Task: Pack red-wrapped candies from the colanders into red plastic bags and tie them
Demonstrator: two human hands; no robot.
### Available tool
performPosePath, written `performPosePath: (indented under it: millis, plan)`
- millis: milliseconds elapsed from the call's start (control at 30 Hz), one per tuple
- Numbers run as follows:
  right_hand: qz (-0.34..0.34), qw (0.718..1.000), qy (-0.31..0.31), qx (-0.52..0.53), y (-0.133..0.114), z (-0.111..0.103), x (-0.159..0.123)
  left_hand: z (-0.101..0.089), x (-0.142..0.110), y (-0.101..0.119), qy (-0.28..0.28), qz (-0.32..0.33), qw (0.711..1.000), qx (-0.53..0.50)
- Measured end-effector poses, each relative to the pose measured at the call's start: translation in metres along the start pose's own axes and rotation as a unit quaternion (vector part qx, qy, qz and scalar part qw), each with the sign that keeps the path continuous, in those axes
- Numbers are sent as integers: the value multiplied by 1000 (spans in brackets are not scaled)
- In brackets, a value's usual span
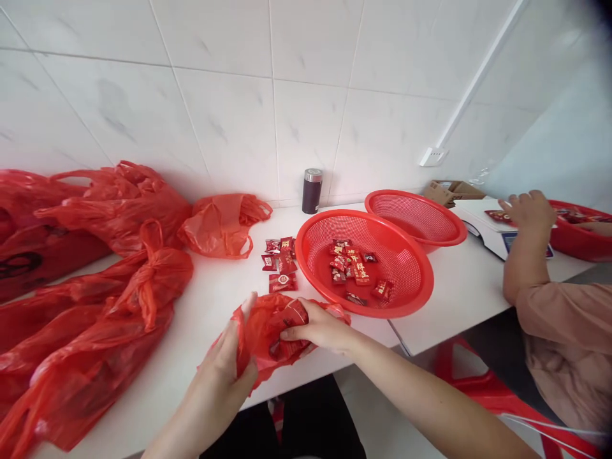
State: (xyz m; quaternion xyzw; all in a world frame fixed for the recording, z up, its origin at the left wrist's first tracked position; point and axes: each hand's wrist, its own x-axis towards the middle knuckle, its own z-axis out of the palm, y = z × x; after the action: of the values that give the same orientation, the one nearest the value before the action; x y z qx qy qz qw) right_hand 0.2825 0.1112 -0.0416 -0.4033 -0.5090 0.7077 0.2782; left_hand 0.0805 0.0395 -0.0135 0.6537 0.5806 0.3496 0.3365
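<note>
Both my hands grip a small red plastic bag (pixel 268 331) at the near edge of the white table (pixel 468 287). My left hand (pixel 229 363) clutches the bag's left side, fingers wrapped round the plastic. My right hand (pixel 320 328) pinches its top right, and red candy packets show through the plastic. A loose pile of red candy packets (pixel 281 261) lies just beyond the bag. To the right stands a red mesh basket (pixel 406 293) with several more candy packets inside.
Big red plastic bags (pixel 95 287) crowd the table's left half. A second red basket (pixel 415 217) overlaps the first behind it, and a dark cylindrical flask (pixel 312 190) stands by the tiled wall. At right another person's hand (pixel 528 210) rests on a white scale (pixel 482 226).
</note>
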Motion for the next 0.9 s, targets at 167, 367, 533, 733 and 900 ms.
performPosePath:
  millis: [167, 367, 533, 733, 900]
  plan:
    - [-105, 974, 24, -197, -10, 17, -1, -1, 1, -11, 53, -23, 994, 94]
    - [-142, 922, 59, -354, -19, 44, 8, -4, 4, -17, 58, 20, 993, 103]
    - [-120, 961, 20, -247, -63, 14, -1, -20, -1, -20, 66, -8, 994, 90]
    - [-92, 910, 205, -347, -110, -75, 5, -26, -5, -14, 52, -24, 998, 40]
    - [88, 871, 142, -461, -83, -107, 40, -28, -6, -20, 71, 0, 995, 70]
